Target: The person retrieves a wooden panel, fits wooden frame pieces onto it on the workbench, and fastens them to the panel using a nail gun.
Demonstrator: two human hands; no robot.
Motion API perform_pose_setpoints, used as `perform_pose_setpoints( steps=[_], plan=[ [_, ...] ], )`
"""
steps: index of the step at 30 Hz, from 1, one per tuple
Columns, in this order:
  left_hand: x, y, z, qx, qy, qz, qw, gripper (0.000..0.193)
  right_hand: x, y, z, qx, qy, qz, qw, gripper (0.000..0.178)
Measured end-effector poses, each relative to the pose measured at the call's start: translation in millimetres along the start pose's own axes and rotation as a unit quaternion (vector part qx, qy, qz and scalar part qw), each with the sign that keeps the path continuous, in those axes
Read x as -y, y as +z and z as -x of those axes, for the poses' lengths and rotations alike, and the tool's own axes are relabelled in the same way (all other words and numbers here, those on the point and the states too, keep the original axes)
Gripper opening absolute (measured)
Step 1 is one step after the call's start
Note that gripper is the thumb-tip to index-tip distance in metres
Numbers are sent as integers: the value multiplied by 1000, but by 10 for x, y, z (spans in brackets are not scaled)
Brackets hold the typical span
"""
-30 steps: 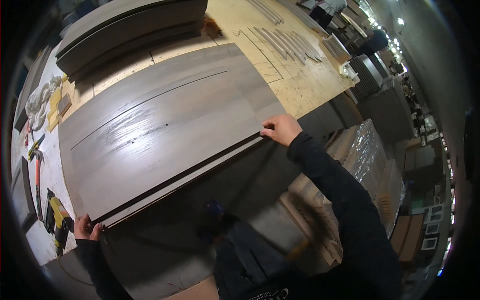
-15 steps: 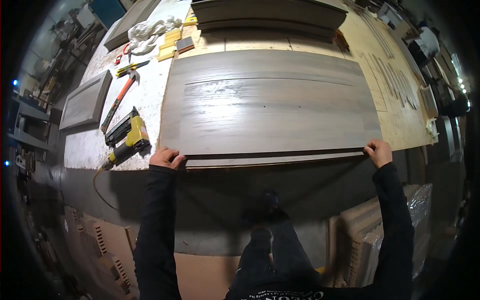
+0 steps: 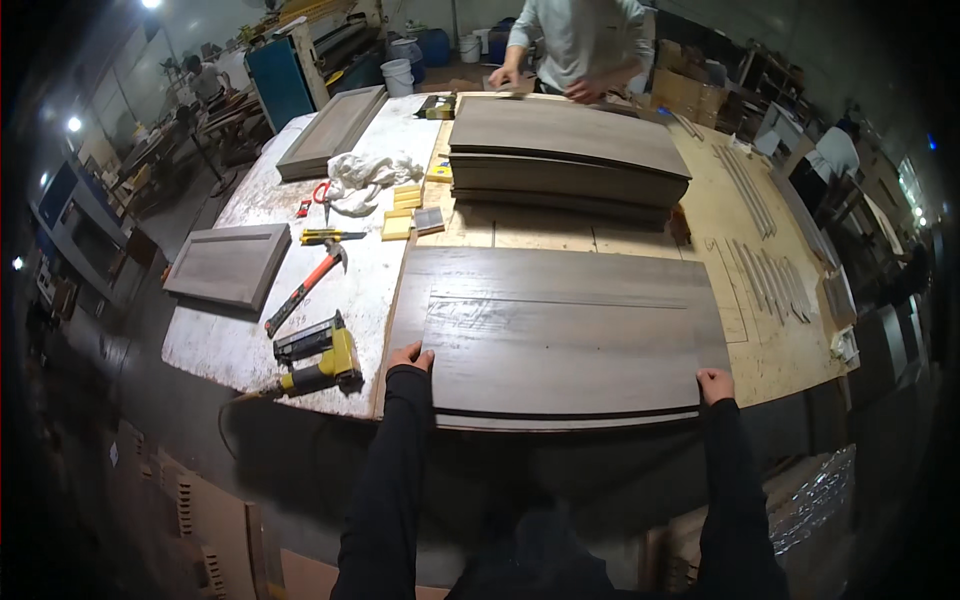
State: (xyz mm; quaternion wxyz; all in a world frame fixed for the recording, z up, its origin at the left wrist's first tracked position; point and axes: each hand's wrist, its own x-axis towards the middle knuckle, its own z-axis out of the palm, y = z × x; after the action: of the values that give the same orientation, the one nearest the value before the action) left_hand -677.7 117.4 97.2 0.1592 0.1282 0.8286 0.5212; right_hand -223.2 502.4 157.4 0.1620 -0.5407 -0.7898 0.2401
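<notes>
A wide grey wood cabinet door [image 3: 560, 345] lies flat at the front of the worktable, with a dark gap under its near edge and a pale strip below that. On its left frame piece, near the front, my left hand [image 3: 410, 357] grips with curled fingers, thumb toward the middle. My right hand [image 3: 715, 385] pinches the door's near right corner. A yellow and black nail gun [image 3: 322, 357] lies just left of the door, with a red-handled hammer [image 3: 305, 288] behind it.
A stack of grey doors [image 3: 570, 165] stands behind. Smaller framed doors [image 3: 228, 265] lie left, near a white rag [image 3: 370, 180] and yellow blocks [image 3: 400, 215]. Thin wood strips [image 3: 765, 280] lie right. Across the table, a person in a light top [image 3: 580, 45] works with both hands.
My view has tilted up, bringing the far side and the other person into sight. My left hand has shifted from the near left edge onto the door's frame; my right stays at its corner.
</notes>
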Motion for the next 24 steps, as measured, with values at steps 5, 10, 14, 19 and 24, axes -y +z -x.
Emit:
perform_pose_setpoints(
  steps=[5, 10, 14, 19, 24],
  plan=[
    [281, 18, -797, 26, 19, -56, 998, 44, 27, 285, -688, 28, -1, 31, 999, 35],
    [789, -400, -1162, -54, 31, 6, 998, 34, 492, 410, -1176, 112, 28, 62, 991, 41],
    [-796, 140, -290, -157, 270, -345, 885, 40, 821, 88, -1064, -11, -26, 53, 998, 31],
    [-1391, 864, 979, 329, 375, -311, 809, 60, 2005, 1024, -1071, 91, -254, 46, 962, 21],
    [-1163, 1094, 1096, 287, 433, -307, 798, 46, 3174, 1906, -539, 214, -313, -38, 925, 21]
  ],
)
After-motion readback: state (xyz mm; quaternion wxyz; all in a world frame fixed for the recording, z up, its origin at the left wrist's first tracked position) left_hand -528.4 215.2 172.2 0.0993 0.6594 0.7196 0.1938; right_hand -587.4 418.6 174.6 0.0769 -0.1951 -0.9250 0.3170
